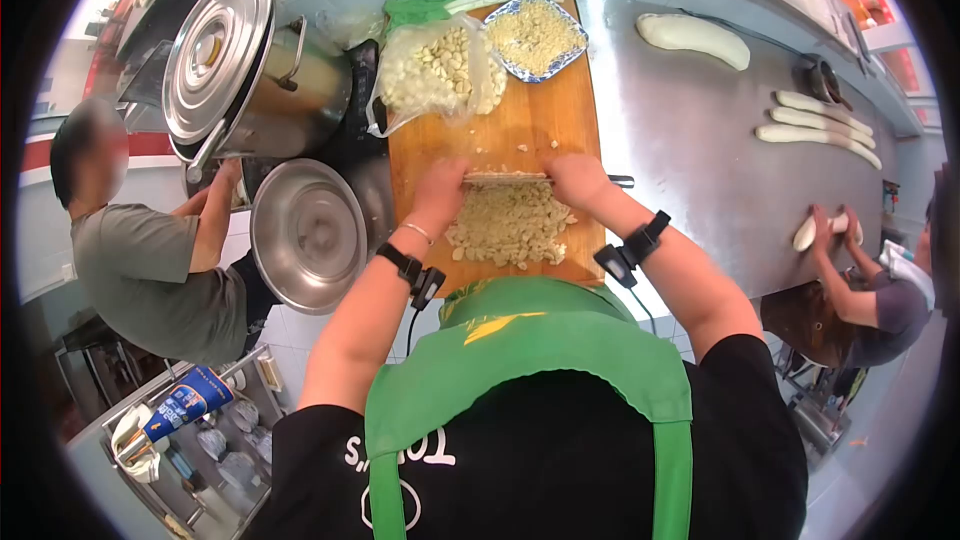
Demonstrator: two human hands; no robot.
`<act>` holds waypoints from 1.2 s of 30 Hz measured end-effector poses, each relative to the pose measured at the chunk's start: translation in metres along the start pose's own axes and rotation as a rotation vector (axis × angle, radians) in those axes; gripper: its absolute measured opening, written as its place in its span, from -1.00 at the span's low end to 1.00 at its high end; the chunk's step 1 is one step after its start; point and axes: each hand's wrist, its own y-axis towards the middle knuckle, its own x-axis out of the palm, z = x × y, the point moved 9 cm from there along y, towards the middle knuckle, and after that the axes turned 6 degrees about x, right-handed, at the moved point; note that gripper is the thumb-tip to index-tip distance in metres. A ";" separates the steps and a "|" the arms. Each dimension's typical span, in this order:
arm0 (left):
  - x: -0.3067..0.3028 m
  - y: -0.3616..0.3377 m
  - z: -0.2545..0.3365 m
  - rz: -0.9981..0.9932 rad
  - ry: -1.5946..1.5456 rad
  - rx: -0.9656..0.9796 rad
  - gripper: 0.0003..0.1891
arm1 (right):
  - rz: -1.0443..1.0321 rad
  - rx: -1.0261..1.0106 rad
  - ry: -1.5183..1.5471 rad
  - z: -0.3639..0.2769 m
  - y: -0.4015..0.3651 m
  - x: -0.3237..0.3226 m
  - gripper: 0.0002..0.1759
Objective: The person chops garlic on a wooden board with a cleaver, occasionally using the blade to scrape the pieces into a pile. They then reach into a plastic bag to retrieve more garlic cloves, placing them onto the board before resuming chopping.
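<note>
Two hands on one cleaver, garlic underneath.
Head view: the left hand (pixel 440 192) and right hand (pixel 577 180) each clamp their grip on an end of the cleaver (pixel 505 178), probably to press evenly through the chopped garlic (pixel 510 225) heaped mid-way along the cutting board (pixel 560 120) (steel table (pixel 680 140) beneath).

Chopped garlic (pixel 510 225) lies near on the board (pixel 560 130), bag (pixel 435 70) and dish (pixel 535 35) farther. Pots (pixel 300 230) stand left, dough rolls (pixel 815 125) right.

Partly legible white print, seemingly "101", on the black shirt (pixel 400 452).
</note>
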 end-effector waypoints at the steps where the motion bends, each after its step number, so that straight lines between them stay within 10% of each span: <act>1: -0.007 0.005 0.002 0.031 -0.038 -0.003 -0.82 | -0.004 0.039 -0.012 -0.003 -0.002 -0.014 -0.85; 36: 0.006 -0.074 0.022 -0.103 -0.111 -0.051 -0.77 | -0.122 -0.088 -0.041 -0.042 -0.054 0.027 -0.85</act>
